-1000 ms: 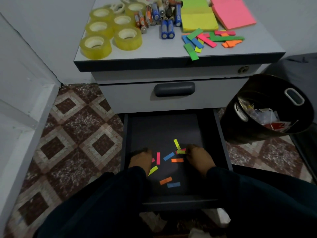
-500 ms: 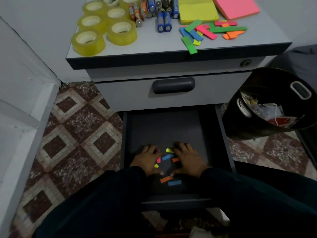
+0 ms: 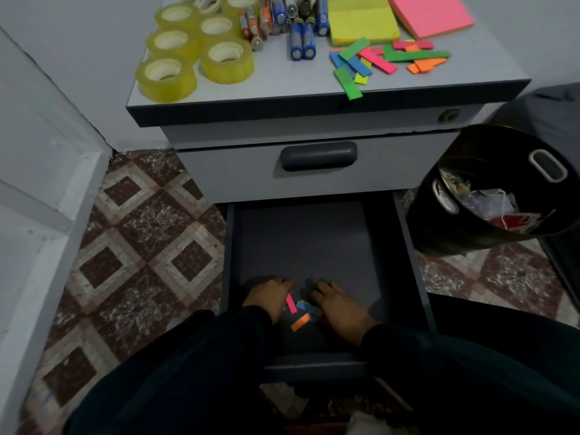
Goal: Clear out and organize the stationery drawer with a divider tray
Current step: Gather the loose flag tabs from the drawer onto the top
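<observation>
Left hand [image 3: 272, 298]: fingers flat on drawer [image 3: 306, 243] floor | Right hand [image 3: 340, 304]: fingers flat, holding nothing | Coloured paper strips [image 3: 301, 312]: bunched between both hands' fingers

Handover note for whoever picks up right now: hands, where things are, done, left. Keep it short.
Left hand: in the open bottom drawer, palm down at the left of the loose flags; grip not clear.
Right hand: same drawer, palm down at the right of them; grip not clear.
Loose sticky flags: pink, blue and orange, bunched between the hands near the drawer front.
Done: tape rolls, batteries, sticky note pads and a pile of flags lie on the cabinet top; rest of drawer floor looks bare.
Left: lift out the last flags, fit the divider tray (not in view), sort items back.
</observation>
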